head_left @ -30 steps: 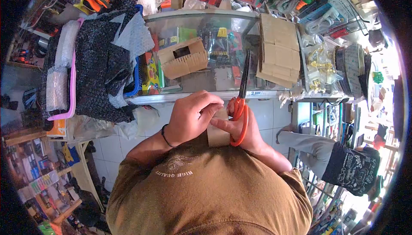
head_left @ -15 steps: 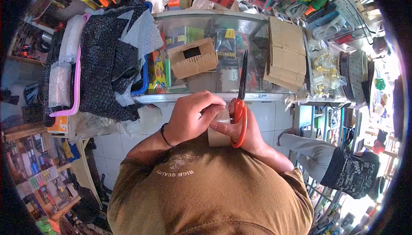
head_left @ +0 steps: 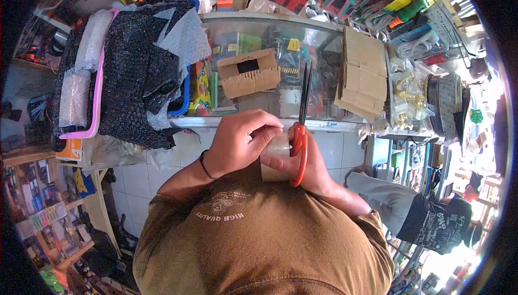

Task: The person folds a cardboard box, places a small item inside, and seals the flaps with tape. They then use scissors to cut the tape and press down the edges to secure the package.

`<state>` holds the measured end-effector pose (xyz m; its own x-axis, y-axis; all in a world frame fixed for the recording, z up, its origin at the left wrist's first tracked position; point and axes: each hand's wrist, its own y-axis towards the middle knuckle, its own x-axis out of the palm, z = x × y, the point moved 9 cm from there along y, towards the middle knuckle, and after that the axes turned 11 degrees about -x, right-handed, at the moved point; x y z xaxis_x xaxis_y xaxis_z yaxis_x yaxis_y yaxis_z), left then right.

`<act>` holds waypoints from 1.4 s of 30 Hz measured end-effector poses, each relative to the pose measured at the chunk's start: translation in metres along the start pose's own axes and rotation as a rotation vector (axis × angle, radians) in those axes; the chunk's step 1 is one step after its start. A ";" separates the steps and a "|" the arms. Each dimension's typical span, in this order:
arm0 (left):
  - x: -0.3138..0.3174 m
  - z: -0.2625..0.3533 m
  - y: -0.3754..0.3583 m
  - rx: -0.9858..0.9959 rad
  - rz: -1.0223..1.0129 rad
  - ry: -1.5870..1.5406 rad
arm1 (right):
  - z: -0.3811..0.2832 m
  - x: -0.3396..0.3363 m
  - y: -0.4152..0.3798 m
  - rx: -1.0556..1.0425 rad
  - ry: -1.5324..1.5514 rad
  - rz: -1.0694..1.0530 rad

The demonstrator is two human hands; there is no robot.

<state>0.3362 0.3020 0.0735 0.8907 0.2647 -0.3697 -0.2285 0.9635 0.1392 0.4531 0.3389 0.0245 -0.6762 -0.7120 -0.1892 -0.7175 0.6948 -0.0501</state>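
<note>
Between my hands is a wide roll of clear tape (head_left: 275,173), held just above my shirt front. My right hand (head_left: 314,161) grips the roll and also carries a pair of scissors (head_left: 302,129) with orange handles. The scissors' dark blades point away from me, nearly closed. My left hand (head_left: 242,137) is closed in a pinch at the upper side of the roll, thumb and forefinger together on the tape's edge. Beyond my hands, a small cardboard box (head_left: 251,83) with a dark opening lies on the glass counter (head_left: 318,109).
Flattened cardboard (head_left: 364,74) is stacked on the counter's right. To the left, black bubble wrap (head_left: 132,74) covers a pink-rimmed basket (head_left: 98,101) and a blue one. Packaged tools fill the back. Another person (head_left: 431,214) is at the right, near shelves.
The view has shifted slightly, so the counter items appear a little further right. My left hand still pinches at the tape, and the scissors stay in my right hand.
</note>
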 end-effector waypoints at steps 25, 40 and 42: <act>0.013 -0.009 0.000 -0.155 -0.098 -0.230 | -0.005 -0.007 -0.007 0.055 0.105 -0.008; 0.023 0.003 -0.005 -0.127 -0.071 -0.151 | -0.003 -0.018 -0.011 0.038 -0.168 -0.046; 0.025 0.000 -0.006 -0.132 -0.067 -0.157 | 0.000 -0.018 -0.012 0.052 -0.154 -0.041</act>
<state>0.3600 0.3027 0.0630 0.9535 0.2000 -0.2253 -0.2068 0.9784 -0.0065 0.4735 0.3435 0.0287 -0.6104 -0.7182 -0.3340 -0.7314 0.6729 -0.1104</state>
